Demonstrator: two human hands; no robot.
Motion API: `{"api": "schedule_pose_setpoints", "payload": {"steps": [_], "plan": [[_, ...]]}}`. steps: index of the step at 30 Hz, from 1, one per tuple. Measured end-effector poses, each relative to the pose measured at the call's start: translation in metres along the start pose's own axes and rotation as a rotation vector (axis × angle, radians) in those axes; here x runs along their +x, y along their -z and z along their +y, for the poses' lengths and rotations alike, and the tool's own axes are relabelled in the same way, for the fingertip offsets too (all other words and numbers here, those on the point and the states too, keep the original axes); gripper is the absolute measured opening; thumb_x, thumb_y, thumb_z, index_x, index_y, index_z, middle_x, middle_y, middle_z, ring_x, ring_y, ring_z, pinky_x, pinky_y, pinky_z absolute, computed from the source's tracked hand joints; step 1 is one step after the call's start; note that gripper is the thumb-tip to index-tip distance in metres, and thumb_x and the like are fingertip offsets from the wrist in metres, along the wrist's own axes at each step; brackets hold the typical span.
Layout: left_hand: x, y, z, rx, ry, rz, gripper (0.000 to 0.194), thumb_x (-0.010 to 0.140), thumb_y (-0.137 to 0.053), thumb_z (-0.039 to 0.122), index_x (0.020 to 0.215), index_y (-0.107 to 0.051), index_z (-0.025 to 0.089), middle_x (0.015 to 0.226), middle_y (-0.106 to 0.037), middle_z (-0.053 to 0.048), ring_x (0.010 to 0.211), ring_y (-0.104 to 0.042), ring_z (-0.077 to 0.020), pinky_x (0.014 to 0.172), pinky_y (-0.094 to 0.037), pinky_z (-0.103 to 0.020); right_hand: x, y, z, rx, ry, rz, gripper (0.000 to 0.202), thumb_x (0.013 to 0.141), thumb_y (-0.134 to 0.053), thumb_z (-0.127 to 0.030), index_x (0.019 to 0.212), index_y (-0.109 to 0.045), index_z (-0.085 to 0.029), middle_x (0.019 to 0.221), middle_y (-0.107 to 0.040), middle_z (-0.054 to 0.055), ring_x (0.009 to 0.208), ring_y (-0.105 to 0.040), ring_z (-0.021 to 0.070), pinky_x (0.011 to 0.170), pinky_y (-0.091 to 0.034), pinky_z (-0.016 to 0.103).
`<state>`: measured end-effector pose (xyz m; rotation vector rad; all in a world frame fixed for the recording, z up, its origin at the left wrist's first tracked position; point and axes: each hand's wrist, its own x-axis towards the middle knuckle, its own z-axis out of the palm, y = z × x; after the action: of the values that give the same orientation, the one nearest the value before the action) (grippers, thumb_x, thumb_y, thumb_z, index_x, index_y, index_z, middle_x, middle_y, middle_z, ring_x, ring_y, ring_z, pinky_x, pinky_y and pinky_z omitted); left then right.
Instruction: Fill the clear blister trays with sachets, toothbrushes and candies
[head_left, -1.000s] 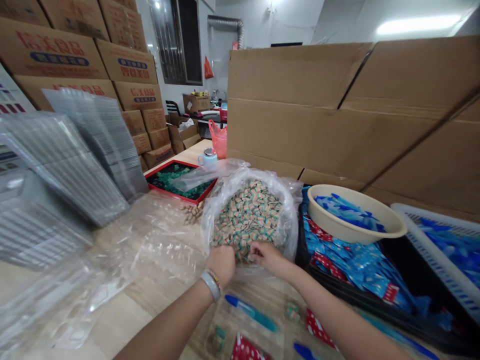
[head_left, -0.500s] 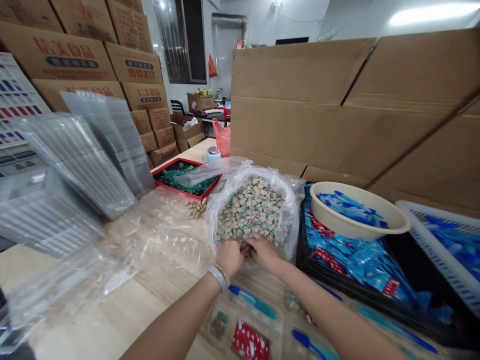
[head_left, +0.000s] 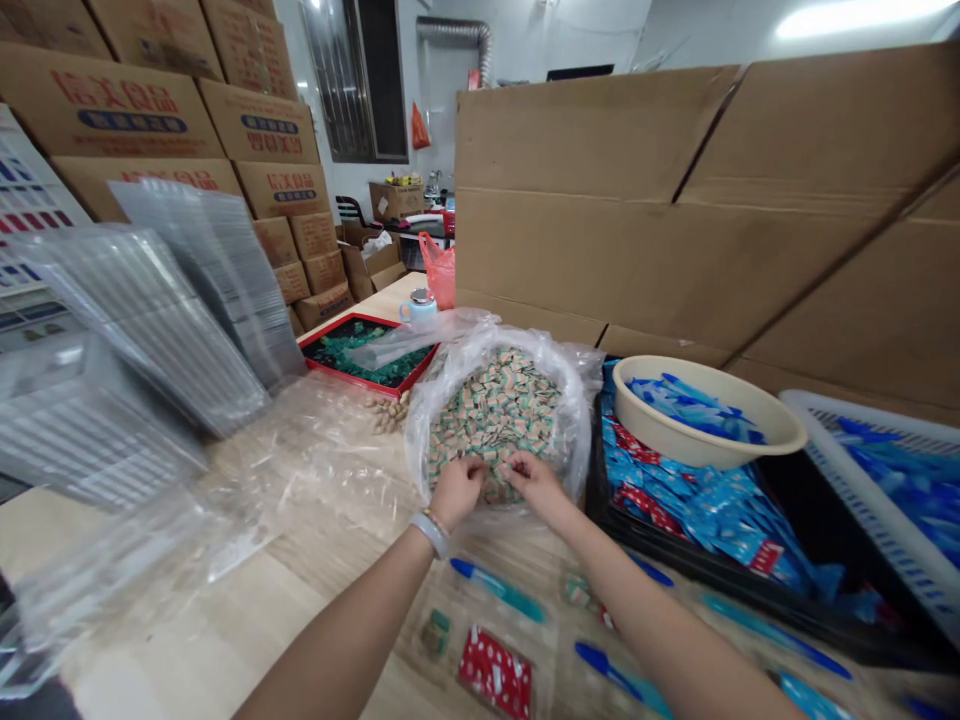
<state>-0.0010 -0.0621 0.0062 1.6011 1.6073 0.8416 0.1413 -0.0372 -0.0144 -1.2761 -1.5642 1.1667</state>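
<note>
Small, flat, tan-and-green wrapped pieces (head_left: 499, 395) lie heaped in a round-mouthed, translucent plastic bag (head_left: 576, 425) on the pale wooden table (head_left: 300, 590), straight ahead of the person at twelve o'clock. Each piece looks very light, firm enough to keep its squarish shape, and probably a little slick if the wrapping is smooth; a gentle pinch across two opposite edges should suit it better than a squeeze on the flat faces, where neighbours could come along too. One piece would hardly be felt, but the whole bagful is likely heavy and loose, and its soft rim would sag if used as a grip. On the clock face of the bag's mouth, the left hand (head_left: 459, 488) sits at seven and the right hand (head_left: 534, 484) at five, just apart from each other over the near part of the heap. Both forearms slant inward from the near side, wrists low, a pale band (head_left: 430, 535) around the left one. The fingers of each hand are curled in, with a narrow space at most between thumb and fingertips; whether either pinches a piece cannot be told. Outside the bag, a cream plastic basin (head_left: 667, 438) stands at three o'clock and a red-rimmed tray (head_left: 401, 391) at ten.
</note>
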Motion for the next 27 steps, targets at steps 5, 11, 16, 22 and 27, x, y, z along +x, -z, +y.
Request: {"api": "schedule_pose_setpoints", "payload": {"steps": [5,11,16,22,27], "plan": [[0.005,-0.003,0.003,-0.364,0.124,-0.054,0.018,0.07,-0.051,0.021,0.073,-0.064,0.009,0.055,-0.058,-0.001,0.048,-0.048,-0.0093,0.049,-0.038,-0.02,-0.003,-0.001,-0.013,0.372,-0.21,-0.009,0.03,0.049,-0.068,-0.038,0.06,-0.048,-0.018,0.047,-0.048,-0.007,0.044,-0.043,0.0082,0.045,-0.033,0.022],[-0.001,-0.013,0.008,-0.739,0.212,-0.088,0.028,0.064,-0.06,0.02,0.089,-0.063,0.01,0.082,-0.064,-0.006,0.064,-0.057,-0.0111,0.062,-0.046,-0.024,-0.011,-0.001,-0.024,0.515,-0.277,0.032,0.032,0.044,-0.073,-0.034,0.061,-0.054,-0.016,0.051,-0.054,-0.005,0.047,-0.048,0.0083,0.049,-0.037,0.023],[-0.006,-0.016,0.01,-0.782,0.182,-0.107,0.03,0.058,-0.065,0.016,0.087,-0.062,0.01,0.084,-0.064,-0.006,0.07,-0.058,-0.0125,0.065,-0.047,-0.024,-0.017,0.0,-0.025,0.637,-0.298,-0.002,0.029,0.046,-0.073,-0.029,0.064,-0.055,-0.016,0.053,-0.056,-0.004,0.048,-0.051,0.0097,0.053,-0.041,0.026],[-0.005,-0.015,0.012,-0.741,0.184,-0.082,0.031,0.062,-0.054,0.003,0.091,-0.058,0.01,0.086,-0.064,-0.006,0.071,-0.058,-0.0113,0.067,-0.047,-0.023,-0.017,-0.001,-0.023,0.779,-0.345,0.022,0.025,0.049,-0.071,-0.023,0.063,-0.05,-0.018,0.051,-0.053,-0.006,0.047,-0.049,0.0073,0.052,-0.04,0.023],[0.002,-0.012,0.007,-0.573,0.183,-0.002,0.035,0.057,-0.05,-0.005,0.087,-0.061,0.009,0.08,-0.064,-0.004,0.072,-0.057,-0.0106,0.073,-0.045,-0.023,-0.011,0.008,-0.025,0.851,-0.382,0.076,0.022,0.053,-0.067,-0.017,0.067,-0.05,-0.019,0.053,-0.054,-0.006,0.049,-0.051,0.0074,0.052,-0.04,0.021]]}}
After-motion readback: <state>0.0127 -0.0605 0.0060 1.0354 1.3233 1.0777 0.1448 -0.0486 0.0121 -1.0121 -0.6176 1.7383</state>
